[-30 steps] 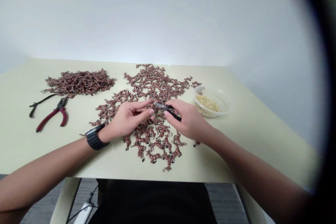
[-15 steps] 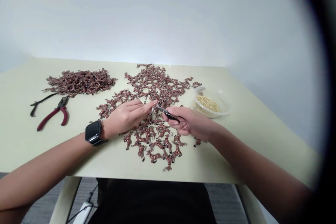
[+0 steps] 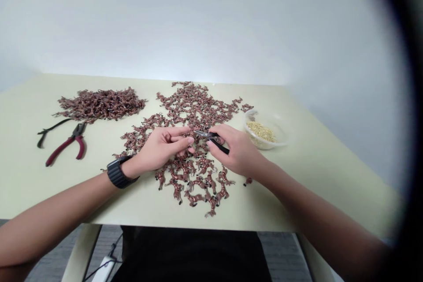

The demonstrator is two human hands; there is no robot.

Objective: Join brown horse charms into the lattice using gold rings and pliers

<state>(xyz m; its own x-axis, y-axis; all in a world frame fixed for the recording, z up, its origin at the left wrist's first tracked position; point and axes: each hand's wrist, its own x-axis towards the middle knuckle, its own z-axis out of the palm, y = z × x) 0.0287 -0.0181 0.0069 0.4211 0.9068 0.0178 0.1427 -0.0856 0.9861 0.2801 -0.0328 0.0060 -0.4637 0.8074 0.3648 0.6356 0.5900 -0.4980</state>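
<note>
Black pliers (image 3: 213, 137) clasped in right hand (image 3: 238, 152); left hand (image 3: 163, 146) pinched together at their tip, item unclear; far heap (image 3: 99, 104) judged finished, charm spread (image 3: 194, 108) remaining

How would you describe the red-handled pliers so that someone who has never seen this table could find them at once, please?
On the pale table, look left, in front of the separate heap of brown charms. Two tools lie there untouched. The pliers are the one with red handles; the tool beside them is all black, and the small pliers in the right hand have black handles.
</note>
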